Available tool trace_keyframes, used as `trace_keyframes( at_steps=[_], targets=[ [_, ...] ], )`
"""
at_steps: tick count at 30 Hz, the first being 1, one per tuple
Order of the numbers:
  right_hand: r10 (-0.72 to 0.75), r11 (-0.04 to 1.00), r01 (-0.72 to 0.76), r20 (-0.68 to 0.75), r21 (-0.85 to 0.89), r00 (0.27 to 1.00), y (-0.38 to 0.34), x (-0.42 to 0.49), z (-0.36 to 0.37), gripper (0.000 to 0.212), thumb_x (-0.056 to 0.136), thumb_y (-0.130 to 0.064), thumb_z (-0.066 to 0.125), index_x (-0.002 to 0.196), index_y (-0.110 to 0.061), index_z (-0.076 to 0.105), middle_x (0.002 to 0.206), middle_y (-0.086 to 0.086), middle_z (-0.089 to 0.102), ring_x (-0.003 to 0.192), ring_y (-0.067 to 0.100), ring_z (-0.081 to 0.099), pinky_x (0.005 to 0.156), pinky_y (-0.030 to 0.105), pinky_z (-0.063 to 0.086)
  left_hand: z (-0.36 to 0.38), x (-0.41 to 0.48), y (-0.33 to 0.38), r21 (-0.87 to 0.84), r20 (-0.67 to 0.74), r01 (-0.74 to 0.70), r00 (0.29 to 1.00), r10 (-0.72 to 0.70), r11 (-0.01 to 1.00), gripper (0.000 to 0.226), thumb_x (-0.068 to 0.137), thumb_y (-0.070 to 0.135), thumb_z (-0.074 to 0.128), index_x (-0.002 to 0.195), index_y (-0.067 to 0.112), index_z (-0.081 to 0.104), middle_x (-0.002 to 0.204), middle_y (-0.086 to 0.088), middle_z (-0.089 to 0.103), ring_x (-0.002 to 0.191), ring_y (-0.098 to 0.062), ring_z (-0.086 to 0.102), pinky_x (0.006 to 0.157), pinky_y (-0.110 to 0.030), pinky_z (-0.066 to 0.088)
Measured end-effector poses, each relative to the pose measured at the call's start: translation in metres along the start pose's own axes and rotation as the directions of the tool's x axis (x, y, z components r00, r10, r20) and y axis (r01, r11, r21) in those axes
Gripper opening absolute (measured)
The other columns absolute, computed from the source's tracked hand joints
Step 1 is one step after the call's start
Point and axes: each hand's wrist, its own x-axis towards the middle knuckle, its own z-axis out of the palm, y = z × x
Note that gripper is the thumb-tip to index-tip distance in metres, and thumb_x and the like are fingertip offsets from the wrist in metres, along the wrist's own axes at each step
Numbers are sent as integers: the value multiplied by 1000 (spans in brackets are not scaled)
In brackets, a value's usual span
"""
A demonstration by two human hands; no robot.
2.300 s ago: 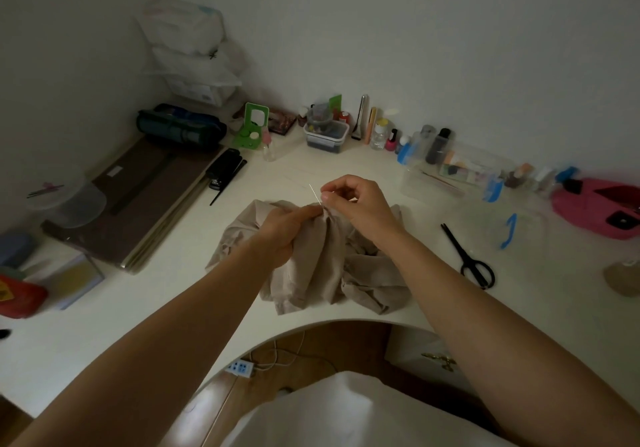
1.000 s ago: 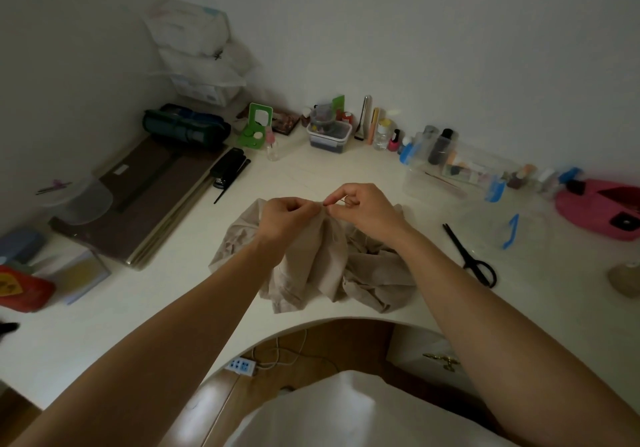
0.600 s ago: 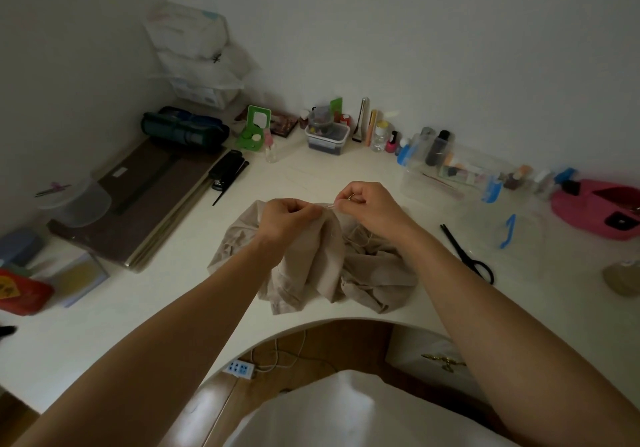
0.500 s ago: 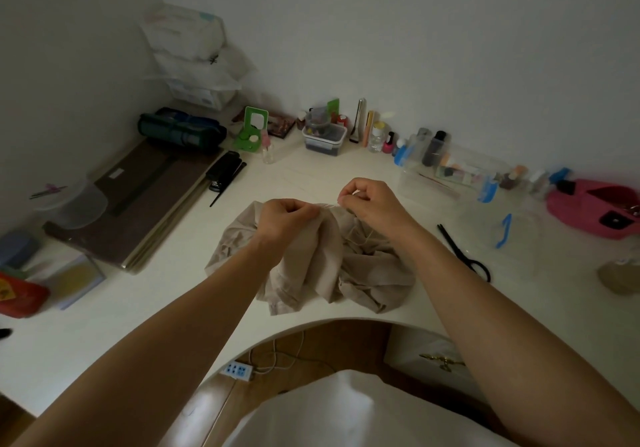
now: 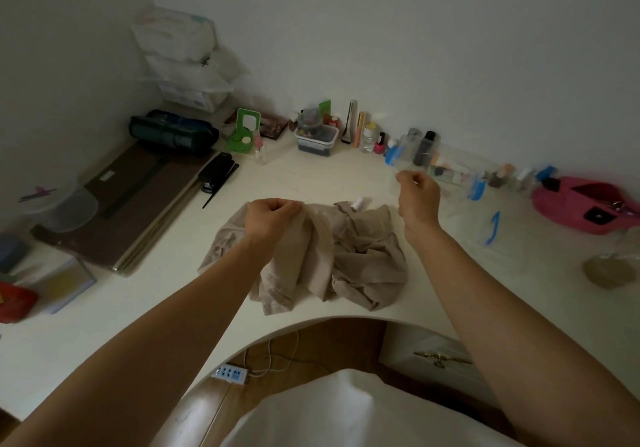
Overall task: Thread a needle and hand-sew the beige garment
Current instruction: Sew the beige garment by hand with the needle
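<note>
Gripping the beige garment [image 5: 363,256] in your left hand [image 5: 272,216], with your right hand [image 5: 417,193] held apart to the right.

Your left fingers are curled tight round a bunched fold at the garment's upper left edge, knuckles toward you. Your right hand is up above the desk [image 5: 311,172], well clear of the cloth, its fingers curled in and the thumb pressed to the forefinger like a pinch; whatever sits between them is too fine to make out. The garment lies crumpled on the desk between your forearms, close to the curved front edge. A small white thread spool [image 5: 356,203] stands just behind it, touching or nearly touching the cloth. Beyond your right hand is a clear box [image 5: 457,166] with blue clasps, with a pink pouch [image 5: 581,204] farther right. A black stapler [image 5: 216,171] lies off to the left.
</note>
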Motion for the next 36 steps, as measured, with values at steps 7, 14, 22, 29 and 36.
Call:
trace_keyframes(
  at_steps=[7, 14, 22, 29, 36],
  targets=[
    [30, 999, -31, -27, -44, 999, 10, 1, -3, 11, 91, -14, 57, 80, -14, 56, 75, -1, 53, 62, 10, 44, 55, 22, 36, 1, -1, 1, -23, 4, -29, 1000, 29, 999, 11, 90, 19, 63, 88, 11, 71, 79, 4, 66, 71, -5, 57, 49, -7, 44],
    [-56, 982, 107, 304, -154, 951, -2, -17, 16, 21, 95, -8, 54, 108, -16, 69, 107, -4, 63, 74, 0, 52, 60, 14, 38, -2, -2, 2, -65, 162, -43, 985, 53, 997, 10, 89, 17, 63, 85, 10, 69, 85, 0, 68, 80, -8, 59, 60, -11, 46],
    [78, 877, 299, 725, -377, 684, -2, -36, 37, 15, 94, -18, 61, 105, -22, 70, 99, -11, 67, 92, 1, 59, 74, 17, 42, -6, -5, 4, -49, 195, -77, 977, 85, 996, 19, 91, 15, 61, 96, -1, 69, 84, -5, 65, 75, -8, 56, 55, -5, 46],
    [-9, 909, 310, 733, -277, 680, 2, -38, 36, 15, 93, -18, 65, 106, -12, 70, 66, -19, 66, 65, -8, 59, 65, 9, 41, -10, -5, 3, -19, 217, -62, 974, 65, 998, 17, 92, 18, 59, 95, 4, 69, 88, -6, 65, 80, -11, 57, 59, -6, 46],
    [-71, 888, 381, 739, -260, 670, 1, -38, 35, 5, 92, -18, 66, 94, -19, 70, 47, -18, 53, 48, -3, 47, 58, 7, 41, -9, -6, 1, -31, 238, -60, 969, 65, 998, 20, 91, 18, 61, 98, 1, 70, 90, -10, 66, 82, -14, 59, 66, -13, 48]
  ],
)
